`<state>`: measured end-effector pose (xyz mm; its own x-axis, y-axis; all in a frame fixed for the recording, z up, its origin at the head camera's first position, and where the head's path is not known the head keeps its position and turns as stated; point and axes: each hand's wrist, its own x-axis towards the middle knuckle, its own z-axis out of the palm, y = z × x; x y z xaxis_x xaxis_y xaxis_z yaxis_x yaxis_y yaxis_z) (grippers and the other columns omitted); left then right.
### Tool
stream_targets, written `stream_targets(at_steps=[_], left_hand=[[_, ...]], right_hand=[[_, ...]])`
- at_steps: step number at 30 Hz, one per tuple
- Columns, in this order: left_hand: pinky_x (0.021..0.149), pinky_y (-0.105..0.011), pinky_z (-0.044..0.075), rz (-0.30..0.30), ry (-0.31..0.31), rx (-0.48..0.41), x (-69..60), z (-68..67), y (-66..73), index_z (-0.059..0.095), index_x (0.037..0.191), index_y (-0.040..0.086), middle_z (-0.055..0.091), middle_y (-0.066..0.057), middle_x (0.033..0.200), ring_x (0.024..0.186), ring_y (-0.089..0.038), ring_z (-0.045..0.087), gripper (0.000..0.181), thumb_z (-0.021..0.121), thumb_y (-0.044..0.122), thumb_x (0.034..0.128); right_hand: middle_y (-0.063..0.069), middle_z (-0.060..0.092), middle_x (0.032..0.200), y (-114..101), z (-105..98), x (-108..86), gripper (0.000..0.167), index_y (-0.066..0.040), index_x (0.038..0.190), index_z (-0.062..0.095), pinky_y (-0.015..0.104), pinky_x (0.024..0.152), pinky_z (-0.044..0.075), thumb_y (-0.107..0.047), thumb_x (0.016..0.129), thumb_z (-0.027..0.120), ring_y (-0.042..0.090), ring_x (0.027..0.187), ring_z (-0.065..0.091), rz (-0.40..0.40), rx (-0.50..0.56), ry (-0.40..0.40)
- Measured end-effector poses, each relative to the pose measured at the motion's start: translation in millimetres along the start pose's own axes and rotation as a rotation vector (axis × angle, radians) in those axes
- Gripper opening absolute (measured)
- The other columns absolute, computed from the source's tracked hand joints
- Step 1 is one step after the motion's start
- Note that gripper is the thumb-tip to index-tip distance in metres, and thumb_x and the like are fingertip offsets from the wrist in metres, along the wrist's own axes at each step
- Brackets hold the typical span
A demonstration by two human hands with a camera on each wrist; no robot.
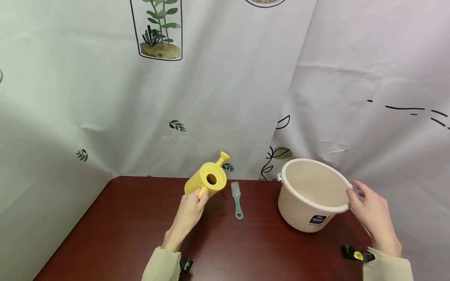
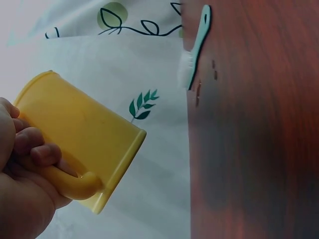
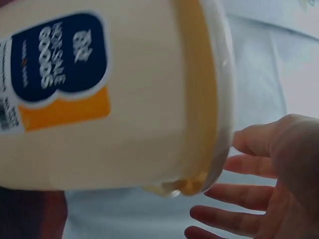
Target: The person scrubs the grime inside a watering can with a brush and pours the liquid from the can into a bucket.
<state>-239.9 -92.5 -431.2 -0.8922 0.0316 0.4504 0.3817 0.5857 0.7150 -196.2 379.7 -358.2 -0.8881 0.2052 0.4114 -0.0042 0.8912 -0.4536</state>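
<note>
A yellow watering can (image 1: 197,181) is held tilted above the table by my left hand (image 1: 190,208); the fingers curl round its handle (image 2: 75,185). Its round opening faces me, and its spout points up and right. At the right stands a cream bucket (image 1: 299,212) with a dark blue label (image 3: 65,55). My right hand (image 1: 372,208) is at the bucket's right rim, thumb at the edge. In the right wrist view its fingers (image 3: 239,195) look spread and fairly straight. Between can and bucket lies a brush (image 1: 238,203) with a green handle and pale bristles.
The dark red-brown table (image 1: 123,234) ends at a pale cloth backdrop (image 1: 225,97) printed with leaves and jars. A bucket handle joint (image 1: 279,176) juts from the rim's left side. Small dark marks (image 2: 215,70) show on the table near the brush.
</note>
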Motion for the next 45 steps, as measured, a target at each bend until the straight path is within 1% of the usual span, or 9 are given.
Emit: stream_targets(at_steps=[5,13,19,25,27,30,34,39,45], left_hand=[[0.048,-0.024,0.028,0.032,-0.008,-0.002,8.5,0.8,7.5,0.040,0.064,0.014,0.029,0.006,0.057,0.048,-0.008,0.029,0.040,0.056,0.022,0.0998],[0.047,-0.024,0.027,0.089,-0.006,0.010,18.1,0.2,15.6,0.041,0.063,0.015,0.030,0.007,0.056,0.047,-0.008,0.029,0.040,0.056,0.023,0.0990],[0.047,-0.024,0.027,0.126,0.004,0.001,23.3,3.7,20.9,0.039,0.063,0.015,0.029,0.007,0.056,0.048,-0.008,0.029,0.040,0.057,0.022,0.0983],[0.047,-0.024,0.028,0.160,0.004,0.024,24.7,9.1,23.6,0.041,0.063,0.016,0.031,0.009,0.056,0.049,-0.008,0.032,0.038,0.058,0.019,0.0968],[0.047,-0.024,0.029,0.167,-0.002,0.019,24.9,10.5,25.0,0.040,0.063,0.016,0.031,0.009,0.056,0.049,-0.008,0.032,0.038,0.058,0.019,0.0969],[0.047,-0.024,0.029,0.178,-0.011,0.011,25.3,13.0,27.9,0.040,0.063,0.015,0.031,0.008,0.057,0.049,-0.008,0.032,0.038,0.058,0.020,0.0972],[0.047,-0.024,0.029,0.185,-0.027,-0.009,27.8,15.6,32.7,0.041,0.064,0.015,0.031,0.008,0.057,0.049,-0.008,0.032,0.038,0.057,0.022,0.0978],[0.047,-0.023,0.030,0.209,-0.051,-0.025,32.6,22.6,39.7,0.042,0.065,0.015,0.031,0.008,0.057,0.049,-0.008,0.032,0.037,0.057,0.022,0.0983],[0.048,-0.023,0.031,0.254,-0.058,-0.007,40.5,35.6,49.5,0.041,0.064,0.016,0.032,0.008,0.057,0.050,-0.008,0.034,0.036,0.056,0.020,0.0972]], right_hand=[[0.037,0.054,0.122,8.9,3.1,4.2,0.056,0.010,0.138,0.044,0.061,0.085,0.037,-0.034,0.102,0.044,0.054,0.108,0.053,0.046,0.032,-0.044],[0.037,0.057,0.114,18.8,9.9,7.8,0.060,0.014,0.135,0.043,0.061,0.084,0.037,-0.036,0.102,0.041,0.054,0.105,0.047,0.148,0.039,-0.100],[0.039,0.053,0.121,20.5,12.9,12.2,0.065,0.014,0.139,0.039,0.062,0.085,0.038,-0.039,0.102,0.037,0.054,0.109,0.046,0.242,0.092,-0.125],[0.039,0.050,0.125,22.8,15.2,14.0,0.069,0.014,0.141,0.035,0.060,0.086,0.040,-0.042,0.103,0.034,0.050,0.109,0.050,0.265,0.152,-0.187],[0.037,0.054,0.121,22.7,15.2,14.1,0.069,0.015,0.140,0.037,0.056,0.082,0.042,-0.043,0.103,0.034,0.046,0.106,0.053,0.269,0.154,-0.191],[0.029,0.063,0.102,21.9,14.2,13.7,0.068,0.014,0.134,0.044,0.045,0.072,0.045,-0.045,0.102,0.035,0.038,0.091,0.059,0.287,0.151,-0.200],[0.014,0.064,0.080,19.3,13.7,15.4,0.066,0.014,0.126,0.049,0.035,0.063,0.042,-0.046,0.101,0.037,0.026,0.074,0.059,0.314,0.162,-0.211],[0.008,0.062,0.071,18.1,14.2,13.4,0.068,0.014,0.126,0.049,0.032,0.060,0.044,-0.048,0.101,0.038,0.022,0.067,0.059,0.359,0.231,-0.206],[0.005,0.060,0.064,18.6,16.7,10.7,0.065,0.012,0.121,0.052,0.032,0.054,0.045,-0.048,0.101,0.039,0.020,0.059,0.059,0.363,0.293,-0.186]])
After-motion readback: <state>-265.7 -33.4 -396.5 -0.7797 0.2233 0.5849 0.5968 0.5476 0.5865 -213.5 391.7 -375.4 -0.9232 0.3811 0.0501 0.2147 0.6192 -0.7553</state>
